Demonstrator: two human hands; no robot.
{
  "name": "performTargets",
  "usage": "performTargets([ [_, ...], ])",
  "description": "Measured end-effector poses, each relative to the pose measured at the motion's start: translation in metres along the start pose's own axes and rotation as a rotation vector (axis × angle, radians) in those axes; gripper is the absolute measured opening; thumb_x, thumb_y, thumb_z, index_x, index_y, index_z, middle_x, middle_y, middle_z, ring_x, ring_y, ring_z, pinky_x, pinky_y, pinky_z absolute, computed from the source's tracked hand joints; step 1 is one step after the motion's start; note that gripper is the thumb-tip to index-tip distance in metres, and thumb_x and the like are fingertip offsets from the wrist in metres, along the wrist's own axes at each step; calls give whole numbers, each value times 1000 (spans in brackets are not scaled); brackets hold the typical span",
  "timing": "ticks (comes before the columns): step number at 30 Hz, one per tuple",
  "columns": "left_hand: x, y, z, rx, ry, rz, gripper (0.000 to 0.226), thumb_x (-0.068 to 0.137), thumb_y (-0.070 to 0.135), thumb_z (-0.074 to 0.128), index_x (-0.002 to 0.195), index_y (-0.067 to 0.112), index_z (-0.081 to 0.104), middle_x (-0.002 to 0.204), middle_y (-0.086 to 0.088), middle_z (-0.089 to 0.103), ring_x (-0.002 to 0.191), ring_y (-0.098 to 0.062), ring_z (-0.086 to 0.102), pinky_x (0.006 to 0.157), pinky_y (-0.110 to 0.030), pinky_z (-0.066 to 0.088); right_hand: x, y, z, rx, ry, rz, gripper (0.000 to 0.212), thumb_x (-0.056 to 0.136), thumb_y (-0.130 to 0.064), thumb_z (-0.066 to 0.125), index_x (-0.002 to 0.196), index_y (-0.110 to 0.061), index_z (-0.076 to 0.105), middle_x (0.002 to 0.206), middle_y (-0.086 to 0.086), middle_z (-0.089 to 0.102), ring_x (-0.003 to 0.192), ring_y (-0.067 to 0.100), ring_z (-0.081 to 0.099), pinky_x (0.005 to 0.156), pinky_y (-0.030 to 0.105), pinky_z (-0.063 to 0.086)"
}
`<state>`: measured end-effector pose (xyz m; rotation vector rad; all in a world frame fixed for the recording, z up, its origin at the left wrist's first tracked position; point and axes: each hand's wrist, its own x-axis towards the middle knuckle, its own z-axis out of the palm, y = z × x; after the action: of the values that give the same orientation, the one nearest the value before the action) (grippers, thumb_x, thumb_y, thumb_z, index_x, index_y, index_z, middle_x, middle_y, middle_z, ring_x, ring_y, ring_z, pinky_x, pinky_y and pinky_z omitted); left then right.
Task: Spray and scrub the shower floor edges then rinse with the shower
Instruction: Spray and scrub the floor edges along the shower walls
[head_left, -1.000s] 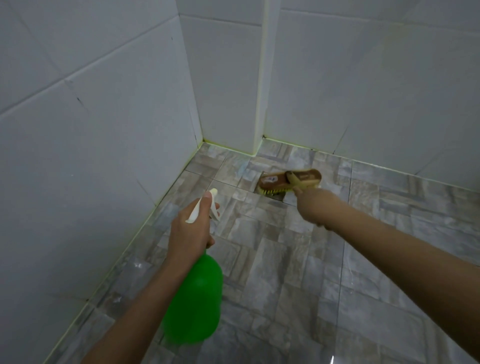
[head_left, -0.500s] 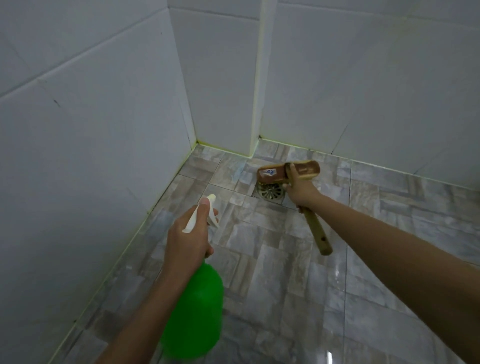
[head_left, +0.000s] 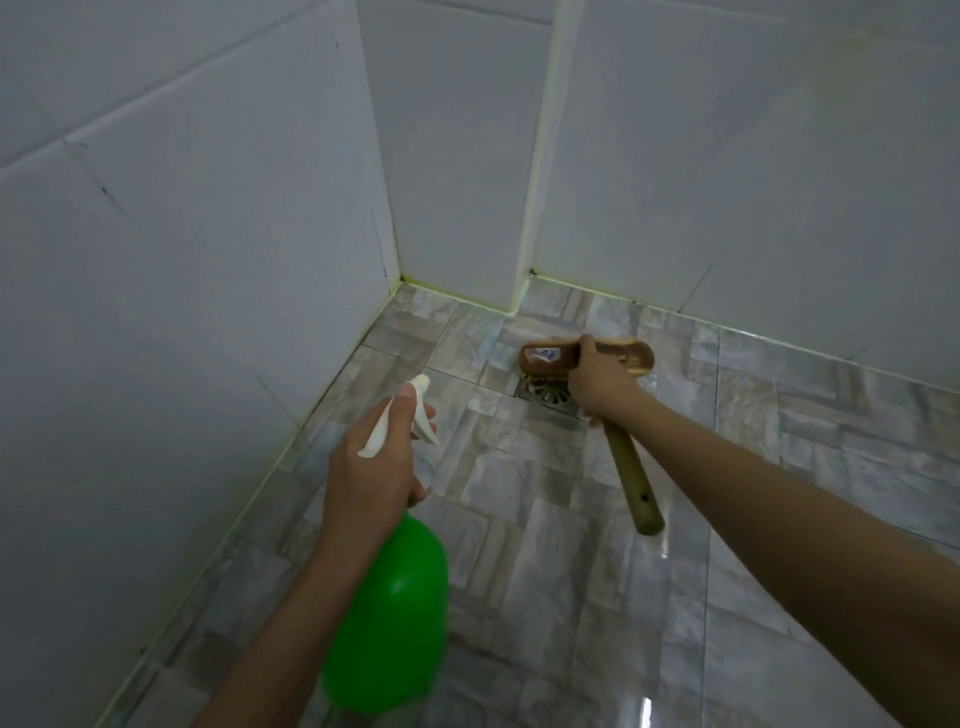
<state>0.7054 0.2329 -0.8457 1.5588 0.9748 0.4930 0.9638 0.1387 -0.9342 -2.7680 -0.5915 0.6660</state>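
Note:
My left hand (head_left: 371, 470) grips the white trigger head of a green spray bottle (head_left: 389, 618), nozzle aimed toward the left wall's floor edge (head_left: 291, 452). My right hand (head_left: 597, 382) holds a wooden scrub brush (head_left: 550, 357) where the handle meets its head. The brush head lies flat over the far side of the metal floor drain (head_left: 548, 397), and the handle (head_left: 631, 480) sticks back toward me. The grey patterned floor tiles look wet and glossy.
White tiled walls close in on the left and at the back, with a projecting corner column (head_left: 530, 208) just behind the drain. Yellowish grout runs along the wall bases. Open floor tiles (head_left: 779, 441) stretch to the right.
My right hand slid up from the handle end to the brush's neck and turned the brush, so the handle now points back toward me. The left hand stayed roughly in place.

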Motion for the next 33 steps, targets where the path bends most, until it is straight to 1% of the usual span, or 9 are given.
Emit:
performTargets([
  [2, 0, -2, 4, 29, 16, 3, 38, 104, 45, 43, 73, 46, 66, 94, -18, 73, 36, -13, 47, 41, -23, 43, 16, -7, -5, 4, -7, -5, 62, 99, -22, 35, 152, -13, 3, 128, 24, 52, 102, 37, 60, 82, 43, 52],
  [5, -2, -3, 8, 45, 18, -22, 36, 104, 46, 42, 76, 45, 65, 94, -14, 73, 35, -12, 48, 42, -24, 43, 18, -1, -7, -6, -38, -36, 67, 100, -40, 35, 153, -16, 2, 129, 23, 52, 98, 35, 60, 76, 39, 50],
  [7, -2, -3, 10, 45, 16, -26, 37, 105, 46, 41, 76, 45, 65, 93, -11, 74, 35, -12, 49, 43, -25, 43, 5, 15, -4, -139, -31, -98, 56, 100, -37, 38, 149, -15, 20, 123, 19, 55, 92, 31, 60, 66, 36, 50],
  [10, -5, -2, 13, 59, -6, -26, 38, 104, 45, 40, 80, 37, 68, 89, -10, 74, 36, -10, 48, 43, -20, 43, 5, 33, -5, -219, -16, -116, 27, 99, -25, 42, 122, -13, 44, 109, 15, 60, 81, 26, 59, 60, 34, 51],
  [13, -9, 3, 15, 94, -24, -37, 42, 104, 45, 40, 90, 21, 72, 83, -27, 68, 38, -10, 46, 38, -12, 38, 36, 25, -26, -177, 50, -55, 26, 100, -25, 38, 122, -13, 45, 109, 17, 60, 81, 31, 61, 61, 39, 56],
  [18, -5, 7, 18, 77, -1, -12, 35, 104, 44, 41, 83, 36, 68, 100, -24, 71, 41, -13, 48, 41, -14, 41, 21, 20, -22, -140, -111, -192, 35, 98, -31, 49, 127, -13, 43, 108, 12, 54, 71, 19, 53, 42, 24, 39],
  [24, 2, 6, 23, 25, 0, 17, 34, 103, 47, 41, 82, 40, 67, 103, -29, 67, 39, -11, 46, 41, -19, 42, 44, 23, -39, -121, -34, -106, 38, 97, -32, 51, 125, -8, 43, 118, 18, 58, 78, 24, 53, 49, 29, 40],
  [28, 6, 5, 25, 18, 7, 25, 33, 104, 45, 41, 81, 39, 64, 103, -29, 67, 41, -14, 47, 41, -20, 43, 27, 18, -18, -159, -142, -231, 39, 95, -33, 54, 127, -12, 43, 115, 15, 57, 78, 23, 55, 49, 26, 43],
  [33, 6, 1, 25, 51, 11, 27, 43, 104, 46, 41, 88, 19, 71, 99, -27, 69, 37, -12, 47, 43, -21, 45, 44, 26, -32, -166, -19, -108, 44, 96, -35, 52, 132, -12, 40, 121, 19, 57, 82, 26, 55, 64, 38, 50],
])
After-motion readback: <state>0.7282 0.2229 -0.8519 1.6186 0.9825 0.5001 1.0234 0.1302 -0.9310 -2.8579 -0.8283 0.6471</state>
